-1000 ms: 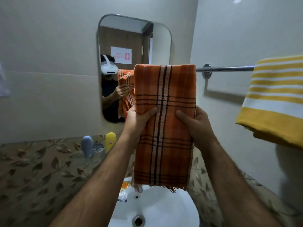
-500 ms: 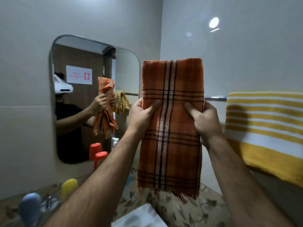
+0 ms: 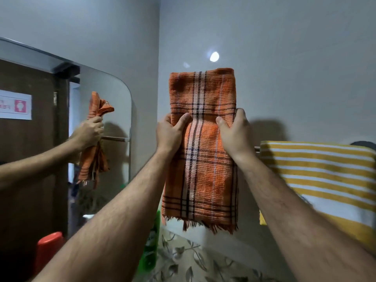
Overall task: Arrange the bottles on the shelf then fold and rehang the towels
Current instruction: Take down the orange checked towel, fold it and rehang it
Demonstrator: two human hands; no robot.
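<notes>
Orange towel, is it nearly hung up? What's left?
Nearly. The yellow towel already hangs on the rail. The orange towel is folded and gripped by the left hand and right hand, raised above the rail. Draping it is left. The shelf isn't visible.

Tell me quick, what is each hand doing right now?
Left hand: closed on the left edge of the folded orange towel.
Right hand: closed on the right edge of the same towel.
</notes>
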